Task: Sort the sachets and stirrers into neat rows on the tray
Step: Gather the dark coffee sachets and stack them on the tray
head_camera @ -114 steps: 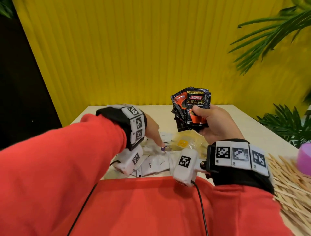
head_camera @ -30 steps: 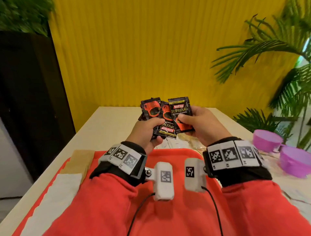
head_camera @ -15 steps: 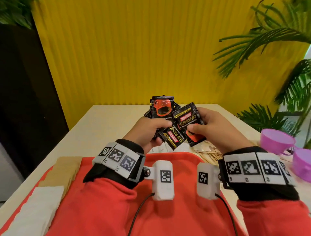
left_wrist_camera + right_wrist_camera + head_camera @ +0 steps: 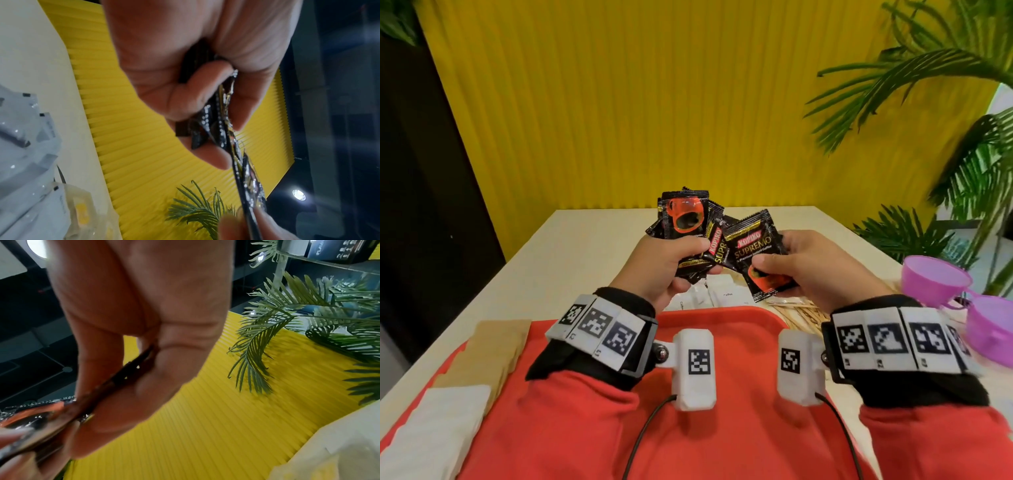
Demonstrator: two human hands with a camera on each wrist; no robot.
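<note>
Black coffee sachets (image 4: 688, 233): a fanned bunch, held up above the far edge of the tray, clear of the table. Gripped in the left hand (image 4: 664, 267), thumb across the front, fingers (image 4: 205, 100) curled behind; seen edge-on in the left wrist view (image 4: 226, 138).

Single black sachet (image 4: 758, 253): tilted, printed face toward the camera, just right of the bunch and overlapping its edge. Pinched in the right hand (image 4: 811, 270) between thumb and curled fingers (image 4: 164, 369); edge-on in the right wrist view (image 4: 123, 374).

Tray (image 4: 722, 318): red, near side of the table, under both forearms. Brown sachets (image 4: 493, 346) in a row along its left side; white sachets (image 4: 441, 428) in line nearer on the same side.

White packets (image 4: 722, 294): loose on the table just beyond the tray's far rim, below the hands; also in the left wrist view (image 4: 24, 146), with a clear packet showing yellow (image 4: 82, 211) beside them.

Stirrers (image 4: 798, 311): wooden, heaped on the table by the tray's far right corner.

Pink cups (image 4: 935, 284): two, on the table at right, well apart from the hands.

Table (image 4: 585, 240): pale top. Yellow ribbed wall (image 4: 654, 102) behind. Green palm fronds (image 4: 945, 102) at right.

Wrists: black bands with white marker blocks, red sleeves (image 4: 571, 428).
</note>
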